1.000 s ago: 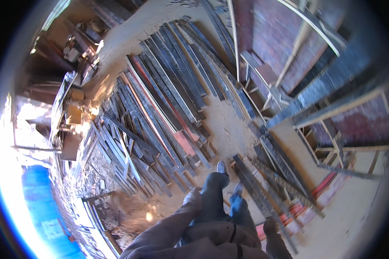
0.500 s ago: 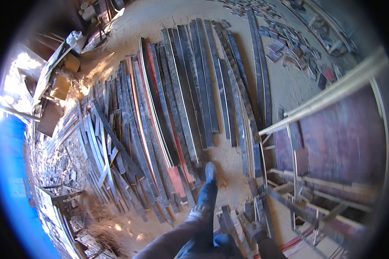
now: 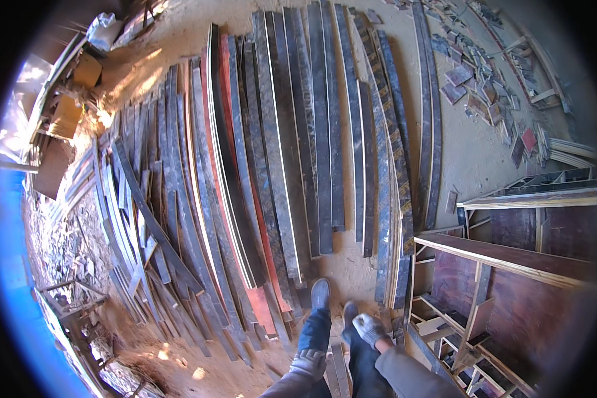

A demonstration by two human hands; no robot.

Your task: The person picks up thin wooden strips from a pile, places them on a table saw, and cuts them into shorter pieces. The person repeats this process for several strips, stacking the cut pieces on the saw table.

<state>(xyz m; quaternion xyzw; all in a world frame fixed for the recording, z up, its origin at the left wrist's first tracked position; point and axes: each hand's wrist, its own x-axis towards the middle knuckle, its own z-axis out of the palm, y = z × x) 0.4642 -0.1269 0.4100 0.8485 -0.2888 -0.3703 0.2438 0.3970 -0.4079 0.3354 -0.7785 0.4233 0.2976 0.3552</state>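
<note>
My left hand (image 3: pixel 308 362), in a grey glove, hangs beside my left thigh above the blue trouser leg (image 3: pixel 315 331). Its fingers are mostly hidden. My right hand (image 3: pixel 370 330), also gloved, is in front of my right leg with the fingers curled in, and nothing shows sticking out of it. Ahead of my shoes (image 3: pixel 320 292), long dark board strips (image 3: pixel 282 146) lie side by side on the dusty floor. Among them are a red strip (image 3: pixel 261 308) and a stack with pale edges (image 3: pixel 227 172). Neither hand touches the boards.
On the right stands a timber frame with reddish panels (image 3: pixel 511 312). Shorter strips (image 3: pixel 156 225) lie crossed in a loose heap at the left. Small board offcuts (image 3: pixel 474 86) are scattered at the far right. A blue sheet (image 3: pixel 10 245) borders the left side.
My right hand has come up and inward to the front of my right leg. Both shoes now show, where one did before. The boards sit lower in view, and the timber frame appears from another angle.
</note>
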